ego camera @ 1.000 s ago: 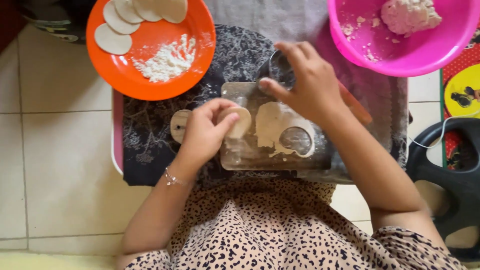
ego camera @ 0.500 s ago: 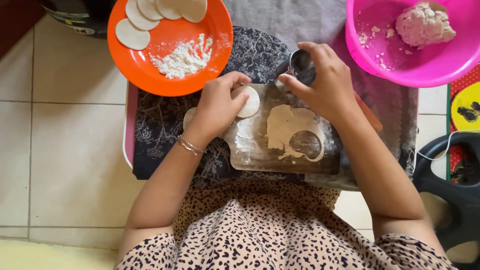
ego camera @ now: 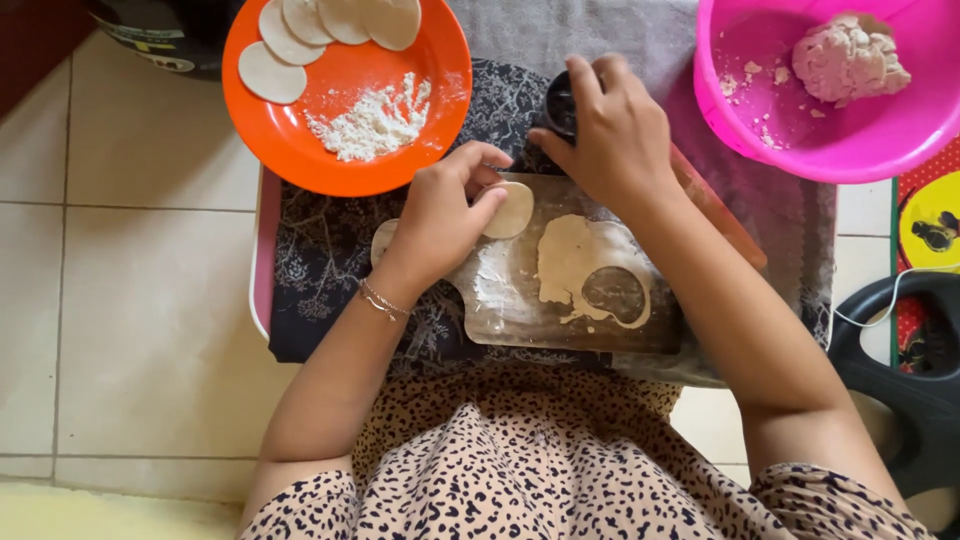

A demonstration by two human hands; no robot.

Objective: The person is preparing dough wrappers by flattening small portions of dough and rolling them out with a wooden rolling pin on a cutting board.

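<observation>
Left hand (ego camera: 440,215) pinches a small round dough disc (ego camera: 508,210) between thumb and fingertips at the board's upper edge, lifted partly off the wooden board (ego camera: 520,310); at about eleven o'clock from it sits the orange plate (ego camera: 300,150), with more cut discs (ego camera: 330,25) along its far rim and a flour heap (ego camera: 375,120) at its middle. Judging by this, the lift goes best with a light, even grip so the round does not stretch; being round, the disc has no long axis, and it tilts with its flat face mostly upward. At four o'clock lies the leftover dough sheet (ego camera: 575,265), one round hole cut in it; right hand (ego camera: 615,135) is curled over a dark round cutter (ego camera: 560,100) at twelve o'clock from the board; a pink bowl (ego camera: 760,140) holds a dough lump (ego camera: 848,55) at two o'clock.
</observation>
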